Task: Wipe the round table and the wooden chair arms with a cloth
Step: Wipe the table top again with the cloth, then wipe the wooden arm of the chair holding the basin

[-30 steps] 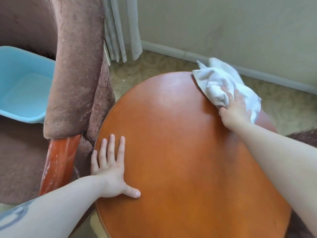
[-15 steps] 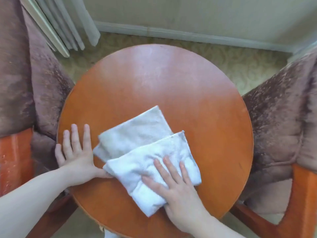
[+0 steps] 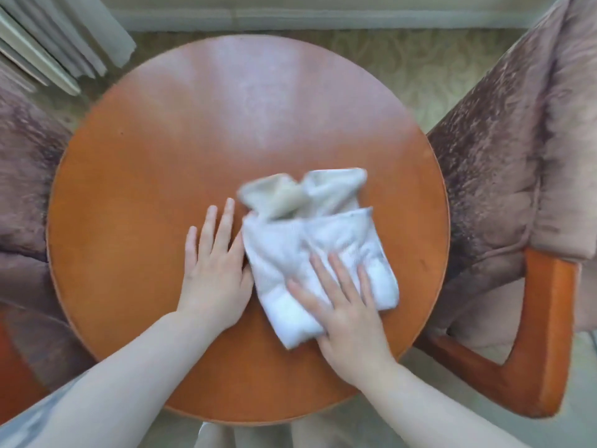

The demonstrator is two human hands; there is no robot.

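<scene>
In the head view, a round orange-brown wooden desk [image 3: 168, 150] fills the middle, seen from above. A white cloth [image 3: 310, 250], bunched and folded, lies on the near right part of the desk top; its far edge is blurred. The right hand [image 3: 347, 313] lies flat on the near part of the cloth with fingers straight and slightly spread, palm pressing down. The left hand [image 3: 214, 273] rests flat on the bare wood just beside the cloth, fingers straight and close together, its thumb side touching the cloth's left edge. On the right stands an upholstered brown chair [image 3: 504, 163] with a glossy wooden chair arm [image 3: 546, 321], close to the desk rim. Another brown chair [image 3: 22, 176] sits at the left edge. Pale pleated curtains [image 3: 61, 43] hang at the upper left above patterned carpet [image 3: 407, 66].
</scene>
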